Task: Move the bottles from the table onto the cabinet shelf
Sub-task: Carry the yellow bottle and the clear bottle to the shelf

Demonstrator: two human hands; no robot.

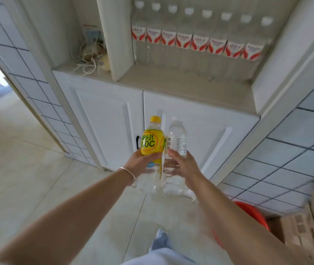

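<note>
Straight ahead stands a white cabinet (171, 119), filling most of the view, with two closed doors below and an open shelf (186, 83) above them. Along the back of that shelf runs a row of clear water bottles (200, 41) with white caps and red-and-white labels, standing upright side by side. To the left of the shelf, past an upright divider, a smaller cubby of the cabinet holds a tangle of pale cords (89, 56). At the cabinet's lower right, on the floor, sit a cardboard box (301, 222) and, touching it, something red (251, 209), partly hidden by an arm.

In front of the cabinet doors, below the shelf, two arms reach forward, each carrying a bottle upright, the two bottles just beside each other. The left hand (140, 163), with a thin bangle (129, 176) at its wrist, is wrapped around a yellow-labelled drink bottle (151, 142) with a yellow cap. The right hand (181, 165) clasps a clear water bottle (177, 138) with a white label, fingers curled round its middle.
</note>
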